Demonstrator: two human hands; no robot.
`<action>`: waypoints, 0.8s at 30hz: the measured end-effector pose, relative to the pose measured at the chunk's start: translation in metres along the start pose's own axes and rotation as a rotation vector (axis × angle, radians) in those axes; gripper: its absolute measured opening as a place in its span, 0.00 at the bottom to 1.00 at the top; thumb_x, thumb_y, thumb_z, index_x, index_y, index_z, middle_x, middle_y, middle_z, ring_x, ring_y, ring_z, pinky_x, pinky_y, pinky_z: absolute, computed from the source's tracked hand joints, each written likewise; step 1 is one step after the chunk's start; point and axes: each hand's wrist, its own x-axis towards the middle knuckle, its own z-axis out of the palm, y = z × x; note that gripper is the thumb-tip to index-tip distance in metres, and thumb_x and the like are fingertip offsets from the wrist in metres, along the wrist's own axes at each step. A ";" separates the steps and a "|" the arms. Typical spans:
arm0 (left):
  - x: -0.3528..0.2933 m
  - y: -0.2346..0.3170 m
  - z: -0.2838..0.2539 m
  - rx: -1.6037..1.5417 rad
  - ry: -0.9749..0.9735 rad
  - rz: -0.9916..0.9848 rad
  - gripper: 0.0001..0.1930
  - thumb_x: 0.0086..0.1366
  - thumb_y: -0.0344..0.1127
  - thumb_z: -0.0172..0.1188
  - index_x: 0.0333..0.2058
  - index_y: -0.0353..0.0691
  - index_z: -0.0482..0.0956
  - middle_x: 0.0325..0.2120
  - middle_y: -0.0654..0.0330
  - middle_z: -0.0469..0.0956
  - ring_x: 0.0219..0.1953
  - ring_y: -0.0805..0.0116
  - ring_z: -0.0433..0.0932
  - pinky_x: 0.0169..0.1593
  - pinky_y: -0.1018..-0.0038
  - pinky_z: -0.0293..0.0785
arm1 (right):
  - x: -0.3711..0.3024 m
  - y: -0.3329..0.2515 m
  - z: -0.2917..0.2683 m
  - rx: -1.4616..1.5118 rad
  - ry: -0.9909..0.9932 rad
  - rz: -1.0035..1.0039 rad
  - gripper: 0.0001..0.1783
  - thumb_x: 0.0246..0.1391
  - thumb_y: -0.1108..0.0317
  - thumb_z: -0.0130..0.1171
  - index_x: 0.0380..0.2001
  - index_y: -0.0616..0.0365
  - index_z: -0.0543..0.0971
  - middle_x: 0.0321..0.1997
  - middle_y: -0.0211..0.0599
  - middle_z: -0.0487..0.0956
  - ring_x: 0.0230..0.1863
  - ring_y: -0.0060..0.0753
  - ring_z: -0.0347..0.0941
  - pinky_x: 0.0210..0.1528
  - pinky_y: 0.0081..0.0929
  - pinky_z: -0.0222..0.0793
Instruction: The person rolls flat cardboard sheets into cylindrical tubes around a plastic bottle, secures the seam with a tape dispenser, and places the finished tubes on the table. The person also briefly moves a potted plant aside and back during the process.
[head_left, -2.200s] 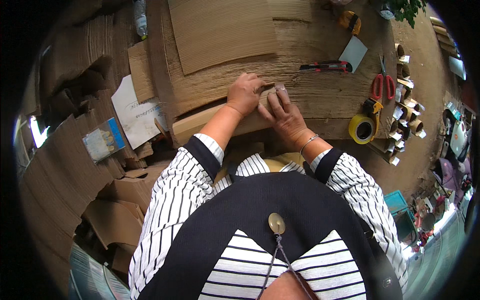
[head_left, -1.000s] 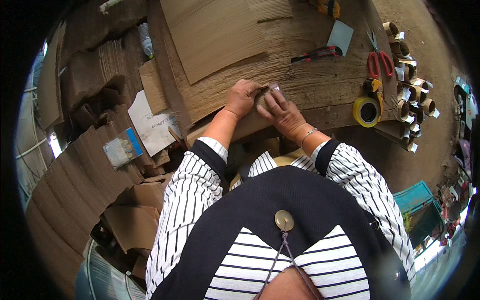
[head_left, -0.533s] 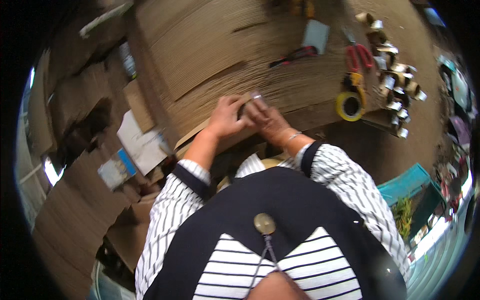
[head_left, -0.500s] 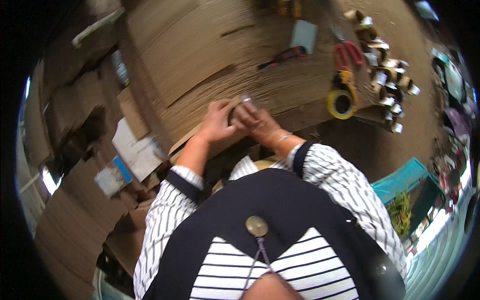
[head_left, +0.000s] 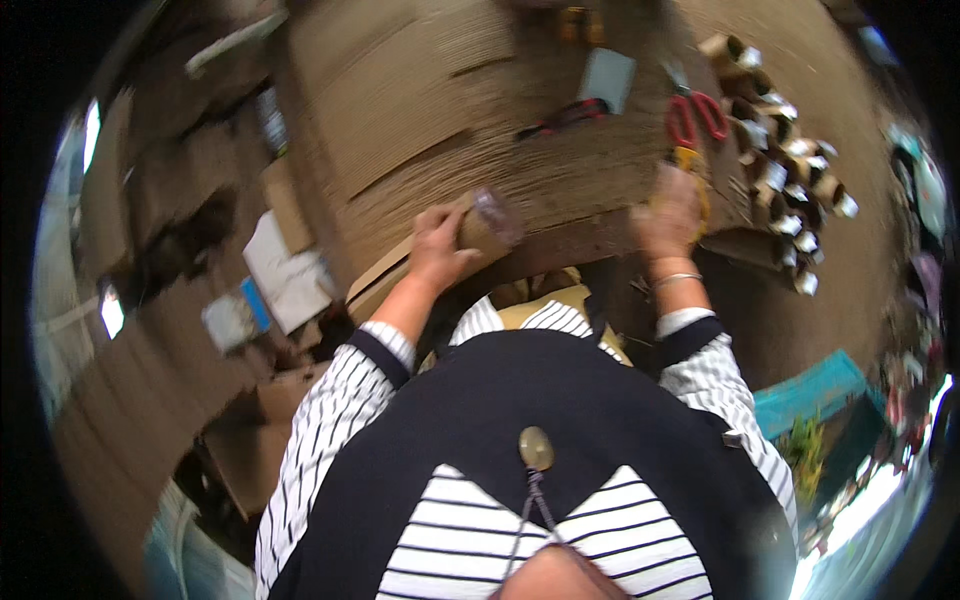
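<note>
My left hand (head_left: 438, 248) is closed on a short cardboard tube (head_left: 482, 236) near the table's front edge. Clear, pinkish film covers the tube's far end. To the right, my right hand (head_left: 668, 215) is wrapped over a yellow tape dispenser (head_left: 690, 160); the hand hides most of its tape roll. Just beyond the dispenser lie red-handled scissors (head_left: 682, 120). Farther left on the table are a red and black cutter (head_left: 565, 118) and a pale grey rectangular piece (head_left: 607, 78).
Ridged cardboard sheets (head_left: 400, 100) cover the work table. Several cardboard tubes with white ends (head_left: 790, 175) stand or lie at the right. White paper (head_left: 285, 270) and a brown box (head_left: 250, 450) are on the left. A teal crate (head_left: 810, 395) with a green plant stands at lower right.
My right hand has left the tube's end and moved right onto the tape dispenser. My left hand still holds the tube, whose film-covered end now shows.
</note>
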 end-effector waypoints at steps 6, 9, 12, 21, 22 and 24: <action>-0.009 -0.003 0.004 0.054 0.041 -0.012 0.41 0.40 0.41 0.77 0.57 0.49 0.73 0.50 0.58 0.68 0.56 0.52 0.64 0.57 0.61 0.70 | 0.016 0.095 0.033 -0.029 -0.561 0.630 0.36 0.47 0.60 0.66 0.60 0.50 0.68 0.55 0.51 0.75 0.58 0.58 0.71 0.57 0.49 0.70; -0.010 0.000 0.006 0.092 0.024 -0.034 0.41 0.41 0.42 0.77 0.58 0.49 0.72 0.49 0.59 0.67 0.56 0.52 0.63 0.56 0.61 0.70 | 0.025 0.104 0.036 0.037 -0.606 0.478 0.31 0.43 0.61 0.65 0.54 0.55 0.76 0.44 0.54 0.81 0.49 0.61 0.77 0.51 0.48 0.73; -0.010 -0.005 0.000 0.075 0.059 -0.002 0.41 0.40 0.42 0.77 0.57 0.48 0.73 0.49 0.58 0.69 0.55 0.52 0.65 0.57 0.61 0.70 | 0.022 0.074 0.020 0.798 -0.564 0.610 0.19 0.41 0.73 0.61 0.41 0.67 0.79 0.28 0.36 0.81 0.30 0.32 0.78 0.34 0.30 0.72; -0.017 -0.010 0.009 0.015 0.147 0.118 0.39 0.42 0.43 0.76 0.56 0.45 0.73 0.51 0.59 0.68 0.57 0.53 0.64 0.59 0.60 0.66 | 0.041 -0.132 -0.074 1.511 -0.871 0.369 0.38 0.48 0.72 0.61 0.65 0.65 0.65 0.56 0.36 0.75 0.51 0.29 0.74 0.54 0.24 0.69; -0.017 -0.006 0.009 0.003 0.173 0.126 0.38 0.41 0.43 0.76 0.54 0.45 0.74 0.51 0.59 0.68 0.57 0.54 0.64 0.60 0.60 0.65 | 0.043 -0.145 -0.069 1.335 -0.826 0.292 0.38 0.47 0.71 0.61 0.65 0.63 0.66 0.57 0.39 0.76 0.50 0.30 0.75 0.53 0.25 0.70; -0.017 -0.007 0.015 -0.027 0.198 0.150 0.37 0.41 0.42 0.76 0.53 0.45 0.74 0.51 0.59 0.68 0.57 0.55 0.64 0.59 0.60 0.64 | 0.040 -0.160 -0.046 0.922 -0.660 0.031 0.38 0.44 0.67 0.61 0.64 0.54 0.70 0.53 0.50 0.78 0.47 0.40 0.78 0.52 0.32 0.72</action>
